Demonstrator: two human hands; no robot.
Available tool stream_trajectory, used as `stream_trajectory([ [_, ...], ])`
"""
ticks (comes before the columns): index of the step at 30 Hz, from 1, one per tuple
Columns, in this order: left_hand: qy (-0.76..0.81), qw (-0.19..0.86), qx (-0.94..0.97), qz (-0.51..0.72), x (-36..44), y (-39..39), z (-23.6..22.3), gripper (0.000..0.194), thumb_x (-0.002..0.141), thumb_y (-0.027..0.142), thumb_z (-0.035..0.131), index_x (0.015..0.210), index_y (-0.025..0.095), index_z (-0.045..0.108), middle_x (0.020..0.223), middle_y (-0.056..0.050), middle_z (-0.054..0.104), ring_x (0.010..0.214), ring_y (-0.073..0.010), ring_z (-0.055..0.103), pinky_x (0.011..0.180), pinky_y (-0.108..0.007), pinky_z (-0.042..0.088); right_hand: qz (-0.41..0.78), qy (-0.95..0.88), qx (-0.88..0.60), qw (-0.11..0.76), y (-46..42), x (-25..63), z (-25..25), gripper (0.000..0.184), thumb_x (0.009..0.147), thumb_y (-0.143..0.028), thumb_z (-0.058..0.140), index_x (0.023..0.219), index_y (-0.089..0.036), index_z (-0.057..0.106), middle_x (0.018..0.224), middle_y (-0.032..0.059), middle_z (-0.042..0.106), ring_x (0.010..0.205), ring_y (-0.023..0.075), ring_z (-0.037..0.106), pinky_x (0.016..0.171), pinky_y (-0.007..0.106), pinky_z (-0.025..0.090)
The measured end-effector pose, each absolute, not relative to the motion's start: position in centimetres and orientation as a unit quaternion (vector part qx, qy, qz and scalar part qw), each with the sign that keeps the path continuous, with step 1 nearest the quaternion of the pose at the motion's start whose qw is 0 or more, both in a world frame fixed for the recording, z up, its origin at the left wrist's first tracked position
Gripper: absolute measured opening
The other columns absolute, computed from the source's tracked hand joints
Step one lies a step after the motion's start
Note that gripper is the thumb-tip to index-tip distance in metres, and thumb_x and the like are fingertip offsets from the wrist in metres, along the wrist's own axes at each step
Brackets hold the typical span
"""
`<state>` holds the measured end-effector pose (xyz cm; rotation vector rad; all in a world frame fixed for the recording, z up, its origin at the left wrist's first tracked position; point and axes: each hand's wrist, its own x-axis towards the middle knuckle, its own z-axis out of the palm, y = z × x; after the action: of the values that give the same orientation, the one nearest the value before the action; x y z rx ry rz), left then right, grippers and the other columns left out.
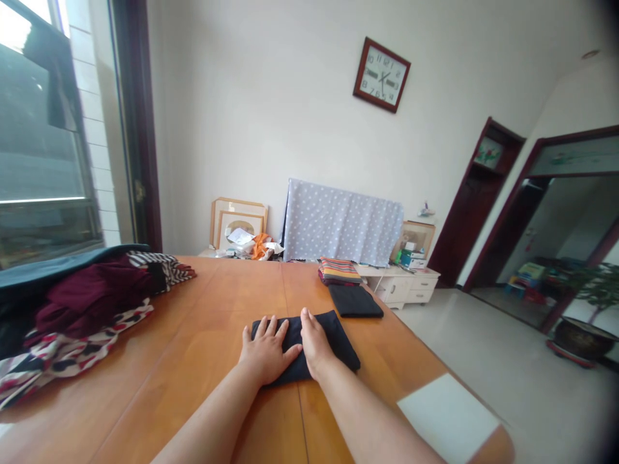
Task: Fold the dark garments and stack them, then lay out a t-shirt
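A dark, folded garment [338, 338] lies flat on the wooden table in front of me. My left hand [265, 351] presses on its left part, palm down with the fingers spread. On its middle, my right hand [314, 345] rests on its edge, fingers stretched out and held upright, the thumb side up. The left thumb reaches close to the right hand. Just beyond the garment, toward the right edge, sits another folded dark cloth [355, 301]. Behind that is a stack of folded striped clothes [338, 271].
A loose heap of clothes [91, 296], maroon, striped and spotted, covers the table's left side. A pale sheet [447, 415] lies at the near right corner of the wooden table [193, 361]. Past the far edge stand a dotted cloth cover [343, 222] and a white cabinet [411, 288].
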<state>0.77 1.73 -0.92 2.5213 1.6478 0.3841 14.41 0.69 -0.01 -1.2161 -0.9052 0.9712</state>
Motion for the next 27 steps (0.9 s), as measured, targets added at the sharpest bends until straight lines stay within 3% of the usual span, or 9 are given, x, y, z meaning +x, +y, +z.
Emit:
stream_trajectory([
  [9, 0.537, 0.078, 0.829, 0.137, 0.7, 1.8, -1.2, 0.088, 0.083, 0.082, 0.029, 0.152, 0.028, 0.039, 0.163, -0.013, 0.023, 0.15, -0.0398, 0.01, 0.111, -0.072, 0.005, 0.438, -0.379, -0.502, 0.642, 1.1, 14.6, -1.0, 0.074, 0.086, -0.068, 0.054, 0.142, -0.02, 0.052, 0.154, 0.0085, 0.043, 0.145, 0.0236, 0.036, 0.12, 0.041, 0.025],
  [13, 0.567, 0.088, 0.795, 0.199, -0.1, 2.5, -0.6, 0.072, 0.09, 0.066, 0.038, 0.146, 0.023, 0.047, 0.158, -0.016, 0.034, 0.146, -0.0371, 0.027, 0.114, -0.059, 0.021, 0.507, -0.327, -0.44, 0.666, 0.7, 15.3, -1.4, 0.08, 0.089, -0.068, 0.049, 0.149, -0.016, 0.041, 0.158, 0.0117, 0.034, 0.146, 0.0216, 0.033, 0.12, 0.04, 0.026],
  [16, 0.647, 0.093, 0.714, 0.251, -1.7, 3.5, 0.4, 0.058, 0.094, 0.049, 0.038, 0.136, 0.012, 0.053, 0.141, -0.023, 0.052, 0.129, -0.0346, 0.051, 0.103, -0.046, 0.039, 0.528, -0.308, -0.418, 0.672, 0.4, 15.4, -0.9, 0.079, 0.091, -0.066, 0.048, 0.151, -0.016, 0.037, 0.159, 0.0116, 0.031, 0.147, 0.0203, 0.031, 0.121, 0.039, 0.024],
  [18, 0.685, 0.124, 0.673, 0.25, -2.7, 4.2, 0.9, 0.053, 0.092, 0.048, 0.04, 0.125, 0.01, 0.058, 0.128, -0.024, 0.061, 0.117, -0.0338, 0.06, 0.093, -0.04, 0.045, 0.533, -0.3, -0.416, 0.672, 0.4, 15.3, -0.6, 0.078, 0.092, -0.066, 0.047, 0.151, -0.017, 0.037, 0.159, 0.0112, 0.031, 0.147, 0.0206, 0.03, 0.122, 0.041, 0.023],
  [23, 0.691, 0.222, 0.653, 0.217, -4.2, 4.7, 1.5, 0.041, 0.081, 0.056, 0.057, 0.09, 0.017, 0.065, 0.091, -0.013, 0.074, 0.089, -0.0284, 0.069, 0.067, -0.028, 0.045, 0.537, -0.308, -0.423, 0.662, 0.7, 15.5, -0.6, 0.084, 0.09, -0.069, 0.047, 0.152, -0.014, 0.035, 0.159, 0.0126, 0.029, 0.148, 0.0215, 0.027, 0.122, 0.04, 0.021],
  [27, 0.686, 0.271, 0.646, 0.197, -4.2, 4.3, 1.8, 0.038, 0.073, 0.057, 0.067, 0.08, 0.02, 0.064, 0.071, -0.006, 0.072, 0.075, -0.025, 0.07, 0.06, -0.026, 0.043, 0.533, -0.316, -0.432, 0.656, 1.1, 15.7, -1.2, 0.085, 0.088, -0.072, 0.048, 0.152, -0.017, 0.037, 0.159, 0.0118, 0.03, 0.148, 0.0226, 0.028, 0.122, 0.042, 0.021],
])
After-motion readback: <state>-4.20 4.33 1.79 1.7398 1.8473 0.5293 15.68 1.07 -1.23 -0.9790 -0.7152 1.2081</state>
